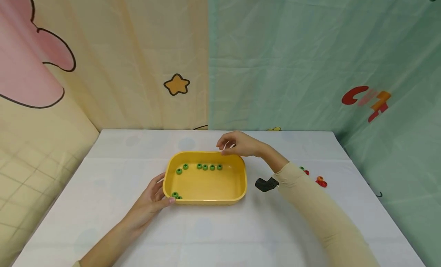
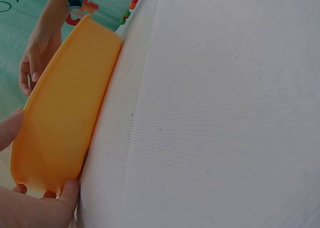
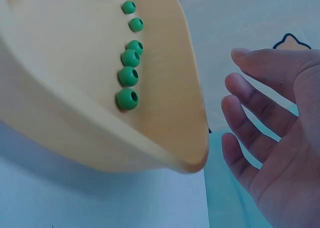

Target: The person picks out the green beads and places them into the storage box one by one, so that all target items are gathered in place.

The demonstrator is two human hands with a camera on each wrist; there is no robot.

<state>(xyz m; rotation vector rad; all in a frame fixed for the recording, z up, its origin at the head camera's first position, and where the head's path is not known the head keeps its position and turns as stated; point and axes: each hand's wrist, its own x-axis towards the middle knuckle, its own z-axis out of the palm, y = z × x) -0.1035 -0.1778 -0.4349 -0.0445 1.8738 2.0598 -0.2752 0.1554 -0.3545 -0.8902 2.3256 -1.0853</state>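
Note:
A yellow rectangular tray (image 1: 206,186) lies on the table, with several green beads (image 1: 205,167) along its far side and near-left corner. My left hand (image 1: 149,203) holds the tray's near-left corner, thumb over the rim and fingers against the outer wall. In the left wrist view, those fingertips touch the tray's outer wall (image 2: 70,102) low down. My right hand (image 1: 241,144) hovers by the far-right corner, its fingers loosely bent. Seen from the right wrist, this hand (image 3: 295,158) has nothing between thumb and fingers and is apart from the rim.
Right of the tray, partly behind my right sleeve (image 1: 320,217), lie a few loose beads: red beads (image 1: 323,184), an orange bead (image 1: 320,178) and a green bead (image 1: 301,168). A black wrist device (image 1: 267,184) juts from the right forearm. Printed curtains (image 1: 268,67) hang behind the table.

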